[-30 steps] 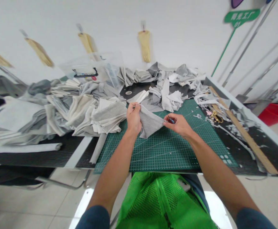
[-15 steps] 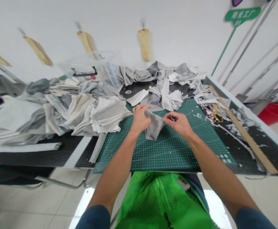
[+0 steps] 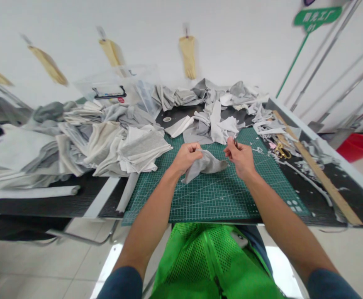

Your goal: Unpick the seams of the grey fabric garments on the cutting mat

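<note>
My left hand [image 3: 188,157] pinches the upper left edge of a grey fabric piece [image 3: 204,164]. The cloth hangs over the green cutting mat [image 3: 200,203], its far corner pointing right. My right hand [image 3: 239,157] is closed just to the right of that corner, apart from it. A small dark tool [image 3: 235,144] shows between its fingers; most of it is hidden, and its kind is unclear.
Stacked grey and white fabric [image 3: 144,149] lies left of the mat, with a clear plastic box [image 3: 113,85] behind. Loose scraps [image 3: 215,120] lie at the back. Gold-handled scissors [image 3: 282,152] and a wooden ruler [image 3: 321,176] are on the right.
The fabric has gone from hanging open between both hands to bunched and swung out from my left hand. My right hand has come away from the cloth, a little to the right.
</note>
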### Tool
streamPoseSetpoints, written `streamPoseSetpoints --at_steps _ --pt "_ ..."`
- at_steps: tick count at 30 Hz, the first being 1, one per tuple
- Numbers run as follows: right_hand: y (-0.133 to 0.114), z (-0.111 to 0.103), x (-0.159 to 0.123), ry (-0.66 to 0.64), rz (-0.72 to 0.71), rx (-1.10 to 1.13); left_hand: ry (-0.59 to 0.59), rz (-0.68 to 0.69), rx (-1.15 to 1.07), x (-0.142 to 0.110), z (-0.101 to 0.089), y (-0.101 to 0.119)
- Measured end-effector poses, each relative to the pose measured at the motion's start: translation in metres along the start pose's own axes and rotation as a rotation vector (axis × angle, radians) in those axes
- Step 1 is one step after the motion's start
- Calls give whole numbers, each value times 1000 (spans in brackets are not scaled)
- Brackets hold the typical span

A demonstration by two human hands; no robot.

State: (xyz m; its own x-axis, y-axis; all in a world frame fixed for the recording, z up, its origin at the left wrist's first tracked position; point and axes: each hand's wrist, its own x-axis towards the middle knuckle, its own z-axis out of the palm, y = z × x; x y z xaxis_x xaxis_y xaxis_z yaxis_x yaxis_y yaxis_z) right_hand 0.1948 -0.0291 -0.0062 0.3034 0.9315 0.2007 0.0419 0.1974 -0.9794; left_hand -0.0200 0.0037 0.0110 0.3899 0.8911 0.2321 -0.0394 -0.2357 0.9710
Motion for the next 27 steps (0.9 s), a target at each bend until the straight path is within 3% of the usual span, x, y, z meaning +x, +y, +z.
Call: streamPoseSetpoints --at_steps 3,7,9,15,23,27 --pt "-4 -3 -2 -108 -74 -67 11 -7 -110 0 1 -1" --pt "-12 -4 -8 -462 -102 -149 38 14 -124 0 2 1" --pt "-13 -4 -9 -549 -119 -219 77 35 -132 1 1 2" --pt "-8 -5 -4 -435 -154 -228 117 98 -157 2 -2 5" --pt "-3 -6 -1 -357 -163 -179 125 55 -275 2 0 6" --pt "-4 -8 0 -290 -171 -158 160 107 -144 6 -6 2"
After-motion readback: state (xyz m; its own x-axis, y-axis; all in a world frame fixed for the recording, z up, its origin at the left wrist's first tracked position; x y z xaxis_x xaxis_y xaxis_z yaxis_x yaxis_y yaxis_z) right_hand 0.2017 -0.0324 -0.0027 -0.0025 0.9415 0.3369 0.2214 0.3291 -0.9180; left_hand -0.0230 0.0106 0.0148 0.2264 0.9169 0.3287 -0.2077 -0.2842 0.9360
